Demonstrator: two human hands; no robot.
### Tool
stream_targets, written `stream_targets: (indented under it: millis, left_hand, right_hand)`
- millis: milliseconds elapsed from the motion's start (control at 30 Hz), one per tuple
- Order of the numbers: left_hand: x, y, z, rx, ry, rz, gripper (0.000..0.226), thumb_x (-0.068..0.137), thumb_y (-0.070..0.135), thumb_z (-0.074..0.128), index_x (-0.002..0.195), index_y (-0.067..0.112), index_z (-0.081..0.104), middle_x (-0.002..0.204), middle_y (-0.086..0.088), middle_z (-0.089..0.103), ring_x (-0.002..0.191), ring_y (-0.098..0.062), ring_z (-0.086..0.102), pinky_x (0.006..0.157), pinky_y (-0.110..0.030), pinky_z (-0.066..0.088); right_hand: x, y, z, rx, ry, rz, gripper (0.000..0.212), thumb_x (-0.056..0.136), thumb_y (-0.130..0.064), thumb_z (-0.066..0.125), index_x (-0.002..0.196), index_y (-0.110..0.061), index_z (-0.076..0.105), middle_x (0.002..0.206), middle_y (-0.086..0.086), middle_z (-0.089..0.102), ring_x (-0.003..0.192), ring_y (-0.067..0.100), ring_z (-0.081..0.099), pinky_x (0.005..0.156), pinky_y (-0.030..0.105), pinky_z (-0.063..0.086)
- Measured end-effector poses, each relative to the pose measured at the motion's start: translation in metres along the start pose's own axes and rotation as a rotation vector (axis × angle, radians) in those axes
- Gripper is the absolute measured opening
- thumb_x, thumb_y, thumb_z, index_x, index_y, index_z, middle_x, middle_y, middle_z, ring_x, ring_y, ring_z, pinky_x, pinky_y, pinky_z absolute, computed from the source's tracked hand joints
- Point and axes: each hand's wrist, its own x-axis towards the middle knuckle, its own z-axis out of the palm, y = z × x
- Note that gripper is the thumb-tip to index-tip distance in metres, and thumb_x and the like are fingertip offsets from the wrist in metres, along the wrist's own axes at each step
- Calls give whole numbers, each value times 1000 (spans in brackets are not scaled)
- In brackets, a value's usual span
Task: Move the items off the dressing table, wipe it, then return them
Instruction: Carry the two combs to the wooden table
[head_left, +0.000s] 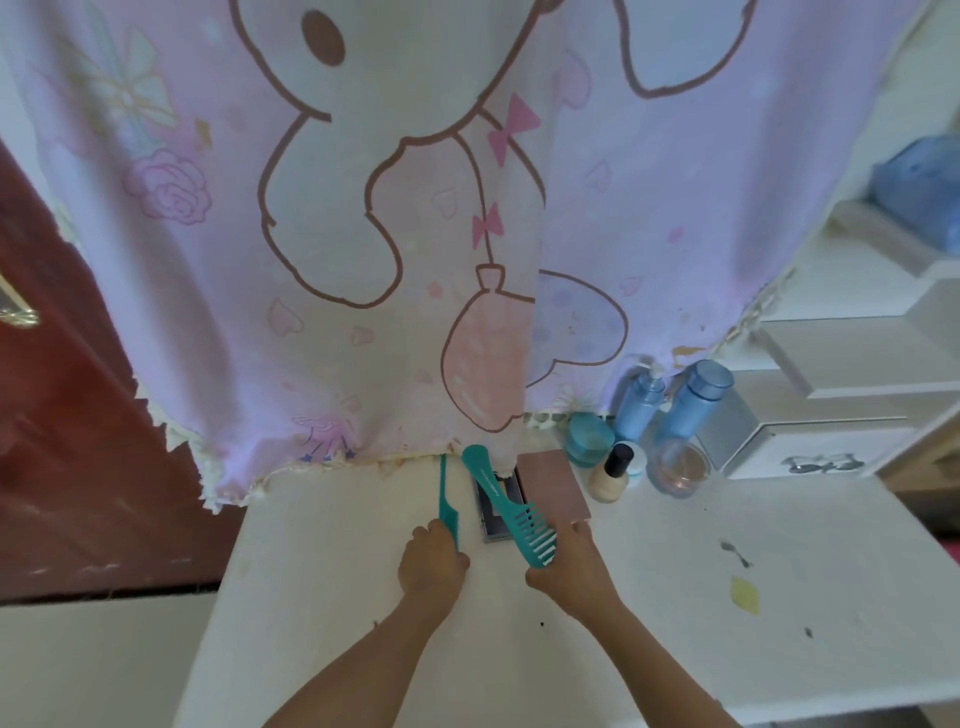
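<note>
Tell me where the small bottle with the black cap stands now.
In the head view, the black-capped bottle stands upright on the dressing table, right of centre, between the pink case and the clear glass jar.

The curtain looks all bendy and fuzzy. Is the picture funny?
Head view: the wide lens bows the edges of the curtain and table; everything is slightly soft, so the lettering on the wide comb can't be read; the light is even, with no glare.

We see soft, even light, slightly washed out on the white dressing table (675, 597); shadows are faint, detail looks blurry, and wide-angle distortion bends the edges
</note>
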Motion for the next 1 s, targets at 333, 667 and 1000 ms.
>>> stream_targets:
  millis: [333, 667, 1000]
  left_hand:
    - [-10, -25, -16, -108, -31, -109, 39, 81, 29, 59, 112, 6, 51, 110, -10, 54, 95, -21, 58, 67, -24, 43]
    - [-91, -109, -29, -425, 187, -346, 22, 77, 23, 64, 73, 13, 44, 76, -1, 52, 72, -21, 57, 51, -22, 38]
    - [-209, -210, -39, -635, 531, -629, 12, 78, 14, 60, 87, 12, 53, 92, -11, 64, 80, -30, 61, 70, -39, 52]
  right_hand:
    - [-9, -3, 19, -40, -40, -92, 50, 74, -11, 65, 119, -12, 44, 103, 0, 38, 87, 13, 49, 52, 8, 38]
    - [-37, -31, 70, -55, -262, -386, 46, 73, -7, 64, 116, -12, 48, 85, -8, 35, 81, 15, 48, 68, 17, 37]
    - [-106, -89, 147, -110, -473, -734, 45, 72, -7, 63, 114, -14, 48, 85, -10, 34, 72, 10, 48, 62, 12, 39]
